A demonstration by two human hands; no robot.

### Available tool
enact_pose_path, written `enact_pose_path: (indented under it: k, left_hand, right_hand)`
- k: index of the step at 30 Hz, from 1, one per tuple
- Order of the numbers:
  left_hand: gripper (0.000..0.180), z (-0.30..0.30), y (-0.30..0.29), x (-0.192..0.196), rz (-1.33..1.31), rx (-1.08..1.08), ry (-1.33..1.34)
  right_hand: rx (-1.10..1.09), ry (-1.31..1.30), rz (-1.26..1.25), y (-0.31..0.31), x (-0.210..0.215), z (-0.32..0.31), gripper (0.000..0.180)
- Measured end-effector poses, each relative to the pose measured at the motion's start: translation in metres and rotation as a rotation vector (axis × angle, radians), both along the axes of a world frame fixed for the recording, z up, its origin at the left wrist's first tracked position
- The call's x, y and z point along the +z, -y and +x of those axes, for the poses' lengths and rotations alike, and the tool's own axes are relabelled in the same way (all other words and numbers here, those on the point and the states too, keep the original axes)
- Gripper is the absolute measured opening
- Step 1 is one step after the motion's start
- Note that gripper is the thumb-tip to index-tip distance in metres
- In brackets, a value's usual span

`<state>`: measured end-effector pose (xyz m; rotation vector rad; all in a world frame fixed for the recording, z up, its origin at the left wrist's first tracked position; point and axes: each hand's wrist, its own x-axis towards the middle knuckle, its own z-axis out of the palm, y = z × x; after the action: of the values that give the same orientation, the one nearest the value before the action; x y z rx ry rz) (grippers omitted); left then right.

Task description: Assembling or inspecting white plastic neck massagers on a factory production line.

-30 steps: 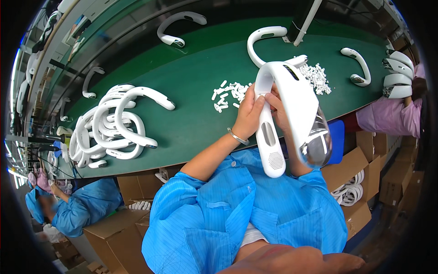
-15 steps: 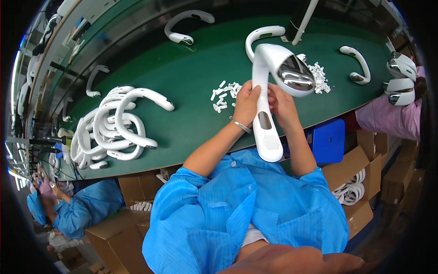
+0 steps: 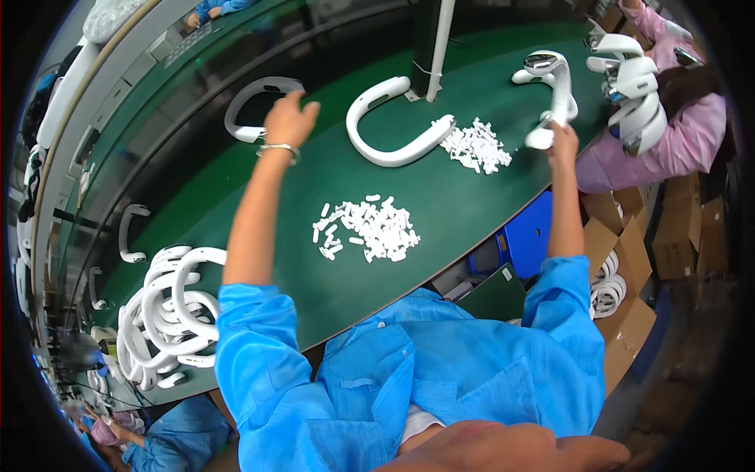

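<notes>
My right hand [image 3: 563,146] is closed round the lower end of a white curved neckband device [image 3: 561,93] with a chrome end, at the far right of the table. Behind that device, a similar white piece is partly hidden. My left hand [image 3: 291,122] is raised at the back left with its fingers apart and holds nothing. Next to it lies a white U-shaped neckband [image 3: 238,110], partly covered by the hand in this view. Another U-shaped neckband [image 3: 368,145] rests between my hands, its right end touching a heap of small white plastic parts [image 3: 478,146].
A second heap of small white parts [image 3: 381,228] lies on the green table [image 3: 440,212]. Several neckbands are piled [image 3: 169,315] at left. At right, a person in pink [image 3: 692,134] is beside stacked devices [image 3: 633,86]. A cardboard box [image 3: 629,330] and blue bin [image 3: 525,232] stand below the edge.
The device, between both hands before, is now at the far right in my right hand. My left hand has let go and moved to the back left. The view has shifted.
</notes>
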<state>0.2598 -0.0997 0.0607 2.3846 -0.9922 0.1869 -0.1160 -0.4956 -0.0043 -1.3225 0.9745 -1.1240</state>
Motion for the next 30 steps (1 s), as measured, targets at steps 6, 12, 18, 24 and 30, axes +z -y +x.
enact_pose_path:
  k: [6, 12, 18, 24, 30]
  left_hand:
    - [0.052, 0.126, -0.038, -0.02, 0.377, 0.405, -0.058]
    - [0.063, 0.208, -0.027, -0.068, 0.425, 0.598, -0.154]
    - [0.044, 0.246, -0.02, -0.09, 0.435, 0.533, -0.307]
    - [0.031, 0.178, -0.03, -0.05, -0.444, 0.512, -0.893]
    - [0.027, 0.063, -0.064, -0.008, -0.691, 0.369, -1.001]
  right_hand:
    - [-0.536, -0.714, -0.166, 0.097, -0.022, -0.017, 0.039]
    - [-0.476, -0.791, -0.154, 0.129, -0.033, -0.001, 0.069]
    - [0.307, -0.516, -1.132, -0.084, 0.03, 0.116, 0.044]
    - [0.831, -0.61, -1.439, -0.208, 0.016, 0.169, 0.047]
    - [0.955, -0.563, -1.402, -0.225, -0.011, 0.167, 0.038]
